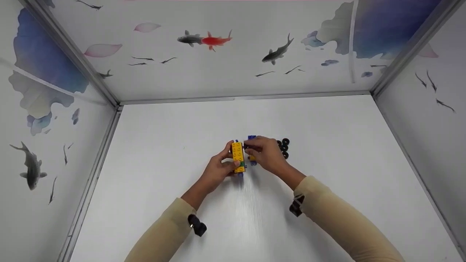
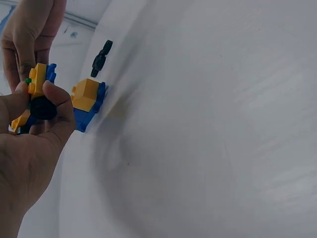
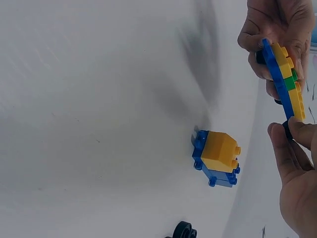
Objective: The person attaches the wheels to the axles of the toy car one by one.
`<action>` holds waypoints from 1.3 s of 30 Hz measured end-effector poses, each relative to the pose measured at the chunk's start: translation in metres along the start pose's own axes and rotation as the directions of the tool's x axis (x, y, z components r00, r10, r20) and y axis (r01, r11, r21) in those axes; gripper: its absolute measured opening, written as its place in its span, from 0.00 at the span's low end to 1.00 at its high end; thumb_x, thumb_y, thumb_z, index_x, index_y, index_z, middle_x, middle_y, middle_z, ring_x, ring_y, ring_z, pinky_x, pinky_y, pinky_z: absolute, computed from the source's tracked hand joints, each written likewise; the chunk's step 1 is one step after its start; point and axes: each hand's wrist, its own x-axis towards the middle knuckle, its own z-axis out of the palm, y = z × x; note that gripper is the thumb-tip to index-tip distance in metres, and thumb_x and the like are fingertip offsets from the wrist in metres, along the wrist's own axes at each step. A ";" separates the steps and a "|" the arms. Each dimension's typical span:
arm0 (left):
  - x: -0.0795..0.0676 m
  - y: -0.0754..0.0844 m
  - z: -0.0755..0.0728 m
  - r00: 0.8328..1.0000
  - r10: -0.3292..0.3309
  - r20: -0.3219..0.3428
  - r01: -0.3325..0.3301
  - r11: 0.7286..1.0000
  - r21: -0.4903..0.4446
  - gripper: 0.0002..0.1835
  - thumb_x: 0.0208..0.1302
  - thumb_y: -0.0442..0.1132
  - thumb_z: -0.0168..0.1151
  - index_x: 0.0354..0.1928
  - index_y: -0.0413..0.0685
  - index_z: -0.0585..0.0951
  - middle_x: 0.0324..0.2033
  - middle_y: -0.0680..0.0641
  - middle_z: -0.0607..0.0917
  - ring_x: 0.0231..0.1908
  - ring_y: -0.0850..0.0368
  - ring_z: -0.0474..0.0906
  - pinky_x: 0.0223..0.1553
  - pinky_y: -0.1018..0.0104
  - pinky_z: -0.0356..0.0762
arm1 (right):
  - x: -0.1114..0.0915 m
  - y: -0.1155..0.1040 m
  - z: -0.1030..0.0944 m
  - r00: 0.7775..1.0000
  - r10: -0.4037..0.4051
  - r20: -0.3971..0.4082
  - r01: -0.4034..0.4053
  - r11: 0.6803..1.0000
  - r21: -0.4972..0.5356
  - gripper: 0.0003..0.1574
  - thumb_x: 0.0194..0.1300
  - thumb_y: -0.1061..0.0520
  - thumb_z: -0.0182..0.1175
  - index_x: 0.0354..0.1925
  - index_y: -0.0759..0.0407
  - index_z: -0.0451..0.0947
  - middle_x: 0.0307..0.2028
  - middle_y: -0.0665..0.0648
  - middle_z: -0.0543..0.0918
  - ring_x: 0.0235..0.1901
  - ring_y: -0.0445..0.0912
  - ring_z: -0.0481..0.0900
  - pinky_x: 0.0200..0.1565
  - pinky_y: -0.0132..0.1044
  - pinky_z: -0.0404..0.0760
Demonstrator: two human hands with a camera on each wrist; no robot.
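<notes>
A long toy-brick vehicle base [image 1: 237,153], yellow with a green brick [image 3: 290,82] and a blue underside [image 3: 278,74], is held off the table in my left hand [image 1: 215,171]. My left thumb lies on its top. Black wheels show along the left-hand side, one wheel [image 2: 43,108] close to the fingers. At the far end of the other side, my right hand [image 1: 271,154] pinches a small black wheel [image 3: 287,130] against the blue base. Whether that wheel sits fully on its axle is hidden by the fingertips.
On the white table [image 1: 153,153], a second blue vehicle base with a yellow block [image 3: 220,151] stands beneath my right hand. Several loose black wheels [image 1: 285,148] lie to its right. Printed panels wall in the back and both sides.
</notes>
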 end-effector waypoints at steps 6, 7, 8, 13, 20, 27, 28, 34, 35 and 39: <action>-0.001 0.003 0.005 1.000 0.012 -0.001 -0.012 1.000 0.029 0.46 0.82 0.39 0.65 0.90 0.69 0.51 0.65 0.39 0.75 0.52 0.53 0.85 0.52 0.63 0.90 | -0.001 -0.003 -0.003 0.997 -0.075 0.012 0.076 0.993 -0.091 0.21 0.75 0.65 0.71 0.64 0.63 0.87 0.48 0.62 0.90 0.47 0.52 0.91 0.48 0.42 0.94; -0.001 0.004 0.006 1.000 0.014 -0.003 -0.014 0.999 0.032 0.46 0.82 0.39 0.65 0.90 0.68 0.51 0.65 0.39 0.75 0.51 0.53 0.85 0.52 0.63 0.90 | -0.002 -0.003 -0.003 0.996 -0.093 0.014 0.094 0.989 -0.112 0.21 0.75 0.65 0.71 0.64 0.63 0.87 0.48 0.63 0.90 0.47 0.53 0.91 0.48 0.43 0.94; -0.001 0.004 0.006 1.000 0.017 -0.003 -0.017 0.999 0.035 0.46 0.82 0.40 0.65 0.90 0.68 0.51 0.65 0.39 0.75 0.51 0.53 0.85 0.51 0.63 0.90 | -0.002 -0.004 -0.003 0.994 -0.110 0.017 0.111 0.985 -0.131 0.21 0.75 0.65 0.70 0.63 0.64 0.87 0.48 0.63 0.89 0.47 0.53 0.91 0.48 0.43 0.94; -0.001 0.005 0.007 1.000 0.017 -0.001 -0.017 0.999 0.030 0.46 0.82 0.40 0.66 0.90 0.67 0.51 0.64 0.39 0.76 0.51 0.53 0.86 0.50 0.65 0.90 | -0.002 -0.006 -0.003 0.986 -0.164 0.028 0.166 0.965 -0.202 0.20 0.75 0.65 0.70 0.62 0.65 0.88 0.49 0.64 0.88 0.51 0.56 0.91 0.51 0.45 0.94; 0.000 0.003 0.008 1.000 0.001 -0.005 -0.001 1.000 -0.019 0.47 0.81 0.39 0.66 0.91 0.65 0.52 0.66 0.38 0.76 0.54 0.54 0.87 0.52 0.63 0.92 | -0.002 -0.005 -0.001 0.986 -0.164 0.013 0.164 0.974 -0.156 0.20 0.74 0.66 0.71 0.62 0.66 0.87 0.48 0.64 0.88 0.51 0.57 0.91 0.52 0.44 0.94; -0.002 0.001 0.009 1.000 0.002 0.021 -0.002 0.999 -0.037 0.46 0.81 0.40 0.66 0.91 0.61 0.52 0.64 0.37 0.76 0.52 0.54 0.87 0.53 0.62 0.92 | -0.003 -0.002 0.000 0.991 -0.136 0.004 0.135 0.984 -0.113 0.19 0.73 0.68 0.71 0.61 0.67 0.87 0.47 0.64 0.89 0.50 0.56 0.91 0.51 0.44 0.94; -0.002 0.002 0.009 1.000 0.000 0.023 0.001 0.999 -0.037 0.46 0.81 0.40 0.66 0.91 0.61 0.52 0.64 0.38 0.77 0.53 0.54 0.87 0.53 0.62 0.92 | -0.002 -0.002 0.000 0.991 -0.130 0.004 0.130 0.985 -0.109 0.19 0.73 0.68 0.71 0.60 0.66 0.87 0.47 0.63 0.89 0.50 0.56 0.91 0.50 0.44 0.94; -0.001 0.003 0.008 1.000 -0.021 0.009 0.021 1.000 -0.022 0.46 0.82 0.40 0.66 0.91 0.64 0.52 0.66 0.38 0.77 0.55 0.52 0.87 0.54 0.62 0.92 | -0.001 0.000 -0.001 0.995 -0.097 0.015 0.098 0.991 -0.093 0.20 0.73 0.66 0.72 0.61 0.64 0.87 0.47 0.61 0.90 0.49 0.54 0.91 0.49 0.43 0.94; -0.001 0.004 0.008 1.000 -0.024 0.006 0.025 0.999 -0.022 0.46 0.82 0.40 0.66 0.91 0.65 0.52 0.67 0.39 0.77 0.56 0.51 0.87 0.54 0.62 0.92 | -0.001 0.000 -0.002 0.996 -0.093 0.013 0.094 0.992 -0.090 0.20 0.73 0.65 0.72 0.62 0.63 0.87 0.47 0.61 0.90 0.49 0.53 0.91 0.49 0.42 0.94; 0.001 0.008 0.010 0.999 -0.034 -0.003 0.034 0.999 -0.042 0.46 0.81 0.42 0.66 0.90 0.70 0.52 0.70 0.39 0.76 0.59 0.50 0.87 0.57 0.60 0.92 | -0.001 0.002 -0.006 0.995 -0.097 0.001 0.097 0.994 -0.053 0.21 0.74 0.64 0.71 0.63 0.60 0.88 0.48 0.60 0.90 0.50 0.53 0.91 0.52 0.43 0.94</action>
